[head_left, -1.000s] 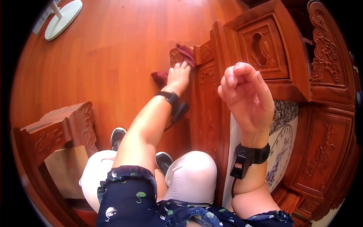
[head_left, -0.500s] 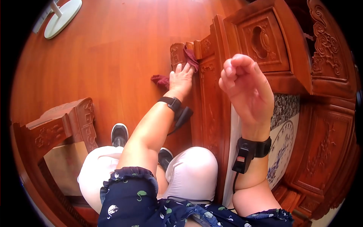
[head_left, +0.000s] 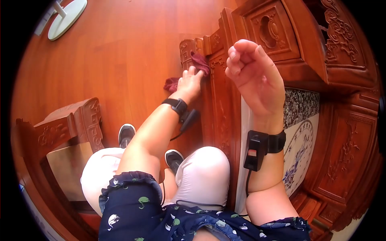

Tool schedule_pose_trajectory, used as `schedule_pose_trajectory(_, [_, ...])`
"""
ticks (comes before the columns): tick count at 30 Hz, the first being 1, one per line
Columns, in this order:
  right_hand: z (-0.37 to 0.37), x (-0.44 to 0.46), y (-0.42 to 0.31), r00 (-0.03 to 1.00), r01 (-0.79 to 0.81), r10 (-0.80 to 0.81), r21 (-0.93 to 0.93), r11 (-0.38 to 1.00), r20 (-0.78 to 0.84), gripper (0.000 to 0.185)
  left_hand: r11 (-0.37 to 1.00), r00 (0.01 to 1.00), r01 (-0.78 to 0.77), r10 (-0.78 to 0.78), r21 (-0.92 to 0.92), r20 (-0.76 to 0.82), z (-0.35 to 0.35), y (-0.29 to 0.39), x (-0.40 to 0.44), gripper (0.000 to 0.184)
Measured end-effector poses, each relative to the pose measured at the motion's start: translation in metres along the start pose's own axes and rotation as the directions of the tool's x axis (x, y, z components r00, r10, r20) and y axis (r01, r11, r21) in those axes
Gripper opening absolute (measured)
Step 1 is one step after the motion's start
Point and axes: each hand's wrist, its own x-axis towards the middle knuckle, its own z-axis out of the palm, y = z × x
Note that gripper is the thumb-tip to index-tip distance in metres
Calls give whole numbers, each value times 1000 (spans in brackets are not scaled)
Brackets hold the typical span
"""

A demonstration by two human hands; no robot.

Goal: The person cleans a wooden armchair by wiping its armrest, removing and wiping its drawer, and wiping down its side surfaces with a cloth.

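My left hand (head_left: pixel 189 84) reaches down to the foot of the carved furniture and grips a dark red cloth (head_left: pixel 200 63). One end of the cloth lies by the carved foot (head_left: pixel 186 53), and another bunch shows on the left side of the hand. My fingertips are partly hidden in the cloth. My right hand (head_left: pixel 259 78) is raised in front of the carved wooden cabinet (head_left: pixel 267 30), palm showing. Its fingers are loosely bent, with nothing in them.
A carved wooden chair or stool (head_left: pixel 86 122) stands close on the left. The reddish wood floor (head_left: pixel 116 68) spreads ahead, with a round white stand base (head_left: pixel 66 22) at the far left. To the right is a pale panel with a blue floral pattern (head_left: pixel 299 156).
My left hand has drawn back slightly toward me with the cloth, whose upper part now sits lower on the carved foot. The right hand appears a little higher and farther left in view.
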Motion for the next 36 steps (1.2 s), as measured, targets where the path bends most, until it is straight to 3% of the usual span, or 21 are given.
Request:
schedule_pose_trajectory(3, [-1,0,1,1000,14,-14,-14,1000,9,33,978,988,-152,147,140,51,7,-7,-25,44])
schedule_pose_trajectory(5, [-3,0,0,1000,9,-9,1,1000,0,32,917,937,-346,347,198,30,8,-17,-38,47])
schedule_pose_trajectory(10, [-4,-1,-1,1000,9,-9,-12,1000,-4,32,783,895,-443,416,437,162,-4,-31,-17,39])
schedule_pose_trajectory(13, [-4,0,-1,1000,14,-14,-18,1000,-14,32,916,977,-188,211,354,-28,-10,-36,13,41])
schedule_pose_trajectory(15, [-5,-1,0,1000,8,-8,-13,1000,-30,32,924,981,-160,187,348,-45,-16,-35,30,42])
schedule_pose_trajectory(17, [-4,0,-1,1000,16,-16,-16,1000,1,32,964,996,-24,46,266,-75,-22,-27,43,43])
schedule_pose_trajectory(20, [-5,1,-1,1000,9,-9,-17,1000,26,32,974,984,-93,122,207,-133,-7,-32,43,45])
schedule_pose_trajectory(23, [-6,3,-1,998,26,-25,-21,999,55,33,961,977,-196,208,193,-47,1,-32,23,54])
schedule_pose_trajectory(26, [-8,4,1,997,48,-46,-21,999,67,32,947,952,-297,304,121,-39,10,-26,-4,49])
schedule_pose_trajectory(27, [-7,4,0,996,48,-46,-21,999,70,32,932,941,-338,337,131,35,9,-27,-11,51])
schedule_pose_trajectory(29, [-5,4,0,998,29,-29,-1,1000,48,32,878,891,-449,426,166,158,3,-26,-31,53])
schedule_pose_trajectory(33, [-7,4,-1,998,25,-25,-12,1000,57,31,732,764,-643,594,223,254,13,-29,-60,50])
schedule_pose_trajectory(34, [-7,4,-1,998,23,-22,-14,1000,58,31,671,699,-711,647,209,304,15,-31,-66,47])
schedule_pose_trajectory(36, [-7,3,0,999,23,-22,-11,1000,50,31,663,661,-738,673,125,332,21,-28,-83,42])
